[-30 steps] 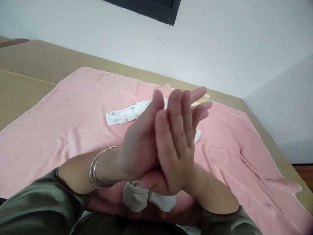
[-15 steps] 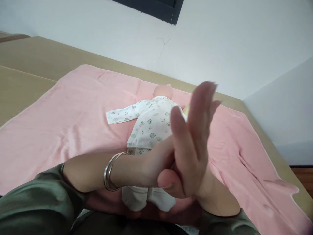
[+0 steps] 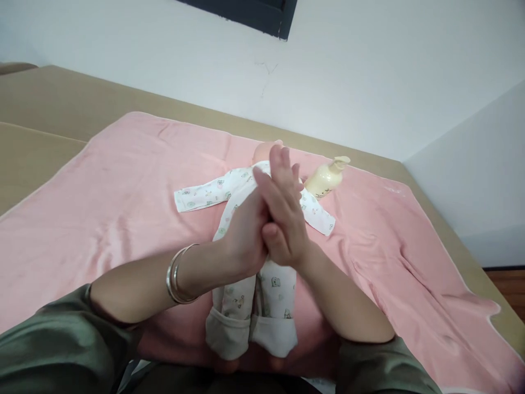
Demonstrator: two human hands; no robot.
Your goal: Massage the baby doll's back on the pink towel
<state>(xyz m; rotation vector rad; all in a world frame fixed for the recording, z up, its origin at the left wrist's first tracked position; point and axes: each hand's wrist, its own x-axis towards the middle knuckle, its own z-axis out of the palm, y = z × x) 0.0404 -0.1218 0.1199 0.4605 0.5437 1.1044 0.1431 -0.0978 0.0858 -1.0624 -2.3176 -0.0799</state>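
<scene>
My left hand [image 3: 245, 232] and my right hand [image 3: 285, 210] are pressed palm to palm above a doll, fingers stretched out and pointing up and away. Two silvery bangles [image 3: 174, 276] circle my left wrist. Beneath them the doll [image 3: 262, 153] lies on its back in a white printed top [image 3: 205, 190] and matching trousers [image 3: 275, 287] with turned-up cuffs; my hands hide its chest. A cream pump bottle [image 3: 326, 178] stands or leans beside its shoulder, right of my hands. Nothing shows between my palms.
A pink blanket [image 3: 151, 164] with folds on its right side lies under the doll. It covers much of a beige table [image 3: 123, 98]. A white wall [image 3: 348, 82] rises behind, with a dark frame [image 3: 262, 13] at the top.
Both hands have moved left and away from me, and my right fingers now lie along my left palm. The pump bottle, the doll's other sleeve and its trouser legs have come into view.
</scene>
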